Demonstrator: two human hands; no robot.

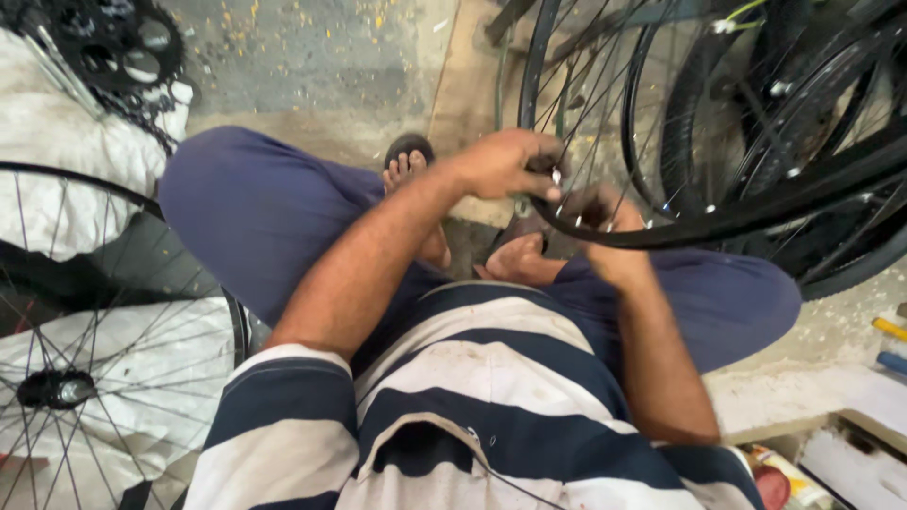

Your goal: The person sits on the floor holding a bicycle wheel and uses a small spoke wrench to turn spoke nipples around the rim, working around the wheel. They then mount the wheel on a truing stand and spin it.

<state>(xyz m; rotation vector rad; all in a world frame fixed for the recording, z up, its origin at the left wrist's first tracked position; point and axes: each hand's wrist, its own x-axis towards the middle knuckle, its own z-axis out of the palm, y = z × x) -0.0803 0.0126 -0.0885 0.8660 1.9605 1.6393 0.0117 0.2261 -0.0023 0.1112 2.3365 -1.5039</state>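
I sit cross-legged on the floor with a black bicycle wheel rim (718, 222) held in front of me, its thin spokes (605, 85) fanning upward. My left hand (505, 162) is closed over the rim's near edge where a small silver spoke nipple shows. My right hand (600, 212) grips the same rim from below, just right of the left hand, with fingers curled around it. My bare feet (515, 260) rest under the rim.
A second spoked wheel (85, 378) lies on white sacking at the left. A black chainring and chain (118, 47) sit top left. More wheels and tyres (784, 104) stand at the right. A concrete ledge with small items (850, 416) is at lower right.
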